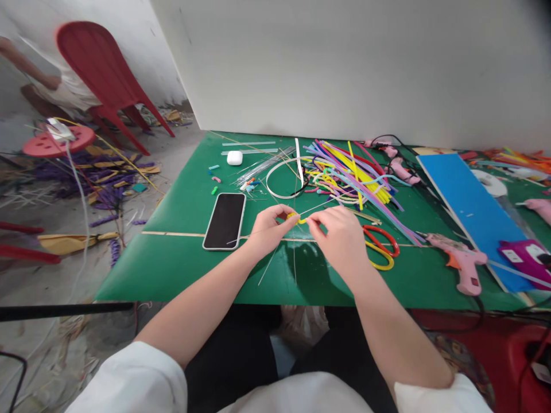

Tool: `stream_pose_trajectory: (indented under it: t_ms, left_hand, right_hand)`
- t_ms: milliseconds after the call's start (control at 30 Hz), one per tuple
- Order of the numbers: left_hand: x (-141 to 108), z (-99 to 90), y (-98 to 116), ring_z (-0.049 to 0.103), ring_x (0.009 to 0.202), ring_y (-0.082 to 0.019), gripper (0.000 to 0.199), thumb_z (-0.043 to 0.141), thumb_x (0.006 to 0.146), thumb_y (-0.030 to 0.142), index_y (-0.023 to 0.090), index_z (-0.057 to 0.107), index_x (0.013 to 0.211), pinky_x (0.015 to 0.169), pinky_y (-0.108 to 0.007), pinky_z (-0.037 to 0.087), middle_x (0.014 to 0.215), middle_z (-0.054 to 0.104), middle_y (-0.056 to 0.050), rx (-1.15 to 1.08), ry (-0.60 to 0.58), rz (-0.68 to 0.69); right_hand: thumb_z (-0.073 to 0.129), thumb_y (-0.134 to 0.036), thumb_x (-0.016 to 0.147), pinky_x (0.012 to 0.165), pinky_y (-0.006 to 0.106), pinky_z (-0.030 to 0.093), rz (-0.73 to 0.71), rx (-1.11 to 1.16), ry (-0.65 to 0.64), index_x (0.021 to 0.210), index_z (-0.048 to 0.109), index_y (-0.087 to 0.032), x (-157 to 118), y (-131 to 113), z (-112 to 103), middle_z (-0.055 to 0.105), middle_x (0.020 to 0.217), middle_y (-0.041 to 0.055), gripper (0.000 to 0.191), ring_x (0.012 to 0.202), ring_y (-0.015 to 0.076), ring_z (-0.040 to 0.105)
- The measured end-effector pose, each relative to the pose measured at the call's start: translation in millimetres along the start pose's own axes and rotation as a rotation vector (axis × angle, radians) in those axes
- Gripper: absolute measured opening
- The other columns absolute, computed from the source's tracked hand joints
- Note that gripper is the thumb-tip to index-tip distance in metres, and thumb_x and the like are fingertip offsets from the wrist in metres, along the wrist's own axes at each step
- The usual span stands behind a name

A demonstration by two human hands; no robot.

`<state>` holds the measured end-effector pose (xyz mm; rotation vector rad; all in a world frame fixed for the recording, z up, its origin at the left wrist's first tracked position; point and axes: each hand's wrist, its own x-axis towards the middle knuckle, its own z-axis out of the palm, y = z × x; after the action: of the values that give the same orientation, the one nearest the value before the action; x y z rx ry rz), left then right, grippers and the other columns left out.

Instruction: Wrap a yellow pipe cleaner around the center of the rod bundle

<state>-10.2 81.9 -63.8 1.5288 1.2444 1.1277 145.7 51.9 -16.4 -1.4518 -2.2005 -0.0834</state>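
Note:
My left hand (272,227) pinches a small yellow coil (293,216) above the green table (172,269). From the coil a short yellow strand (302,221) runs to the fingertips of my right hand (338,232), which are closed on it. Thin wires stick out around both hands. A black-screened phone (224,221) lies left of my left hand. Red-and-yellow-handled scissors (381,246) lie beside my right wrist, partly hidden. Behind my hands is a pile of coloured pipe cleaners (357,172), with a white hoop (269,180) at its left.
A pink glue gun (462,261), a blue board (471,215) and a purple object (525,261) are at the right. A white earphone case (235,158) lies near several wires. At the left are a red chair (97,63), a seated person (64,80) and a red stool (81,140).

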Motion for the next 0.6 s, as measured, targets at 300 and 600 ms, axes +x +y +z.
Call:
stream_pose_trajectory:
  t_ms: [300,600]
  left_hand:
    - [-3.3,-3.5,10.4,0.05,0.056,-0.008,0.022,0.064,0.069,0.036,0.014,0.061,0.073,0.049,-0.02,0.045,0.065,0.055,0.0,-0.179,-0.224,-0.156]
    - [-2.2,-1.4,4.5,0.047,0.052,-0.007,0.023,0.063,0.07,0.037,0.014,0.06,0.072,0.048,-0.019,0.041,0.06,0.051,0.002,-0.139,-0.238,-0.17]
  right_hand:
    - [0.052,-0.038,0.079,0.049,0.024,0.032,0.174,0.382,-0.656,0.069,0.063,-0.019,24.1,30.3,-38.0,0.06,0.063,-0.0008,0.023,0.056,0.0113,0.05]
    - [0.048,-0.025,0.084,0.067,0.028,0.037,-0.173,0.026,-0.481,0.075,0.063,-0.018,13.3,20.9,-33.4,0.064,0.076,0.0035,0.019,0.076,0.0166,0.055]
